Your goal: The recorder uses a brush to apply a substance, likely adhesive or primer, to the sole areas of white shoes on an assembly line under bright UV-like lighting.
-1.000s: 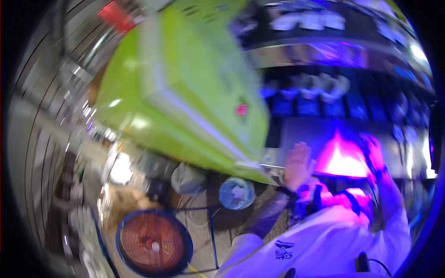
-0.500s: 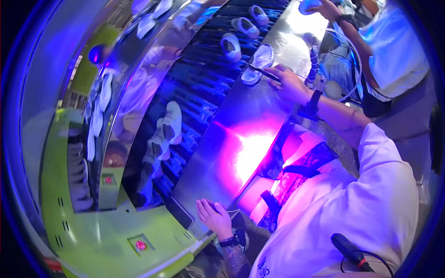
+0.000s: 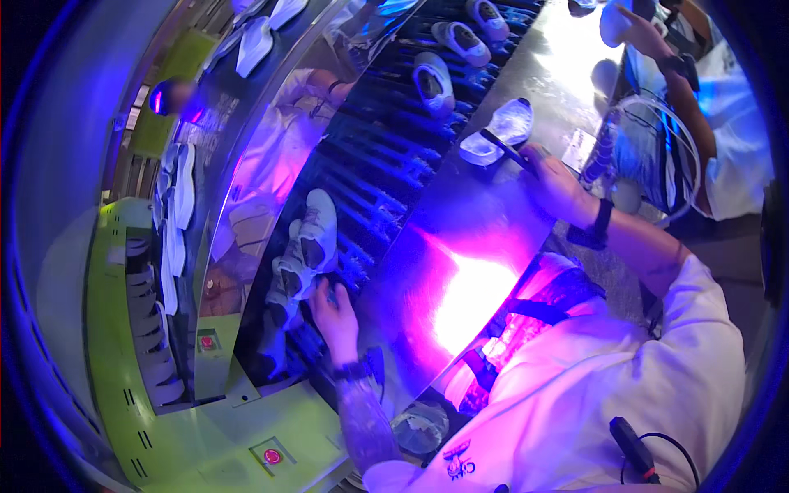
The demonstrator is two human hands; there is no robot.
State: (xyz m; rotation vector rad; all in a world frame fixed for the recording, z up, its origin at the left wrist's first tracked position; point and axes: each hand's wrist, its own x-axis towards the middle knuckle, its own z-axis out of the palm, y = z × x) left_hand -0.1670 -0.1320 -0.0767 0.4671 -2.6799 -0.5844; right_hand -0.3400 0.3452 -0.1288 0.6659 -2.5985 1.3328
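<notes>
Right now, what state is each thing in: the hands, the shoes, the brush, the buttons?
Left hand: stretched out, fingers on the nearest white shoe.
Nearest white shoe: lying on the dark roller conveyor, touched, not lifted.
Right hand: closed around a dark brush.
Brush: held, tip against a pale shoe sole.
Shoe sole: lying flat on the shiny metal bench.
Red button: whether pressed cannot be told.

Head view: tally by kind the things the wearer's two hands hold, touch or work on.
White shoe, at the left hand: 1
Dark brush, in the right hand: 1
Pale sole, under the brush: 1
Total: 3
</notes>
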